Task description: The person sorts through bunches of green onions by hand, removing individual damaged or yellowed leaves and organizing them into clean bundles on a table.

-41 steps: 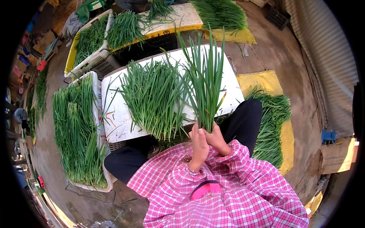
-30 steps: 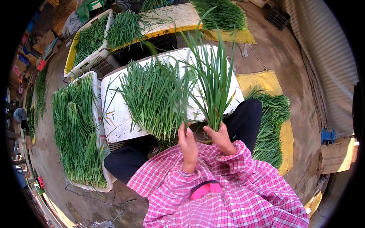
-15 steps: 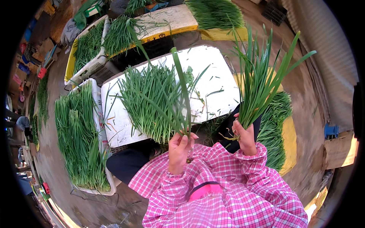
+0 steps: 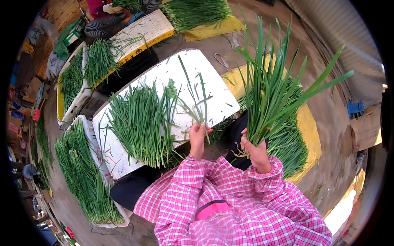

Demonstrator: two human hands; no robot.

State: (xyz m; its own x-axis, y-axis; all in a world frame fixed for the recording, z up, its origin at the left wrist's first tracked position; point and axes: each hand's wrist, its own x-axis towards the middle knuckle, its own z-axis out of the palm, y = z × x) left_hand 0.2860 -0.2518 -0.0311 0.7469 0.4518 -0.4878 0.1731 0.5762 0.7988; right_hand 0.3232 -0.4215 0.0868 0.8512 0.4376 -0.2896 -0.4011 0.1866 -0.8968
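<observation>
My right hand is closed around the base of a thick bunch of garlic chives, whose long leaves fan upward and to the right. Between the fingertips of my left hand are a few loose chive stalks, pinched near their lower ends and apart from the bunch. That hand is by the near edge of a white board. On the board, left of my left hand, lies a broad pile of chives, with leaf scraps scattered beside it.
Left of the board stands a white crate filled with chives. More chives lie on yellow sheeting at my right. Farther off are another chive-topped board and a person at the upper left.
The view has turned, shifting the boards leftward. My left hand has moved away from my body with the thin stalks. My right hand keeps hold of the bunch.
</observation>
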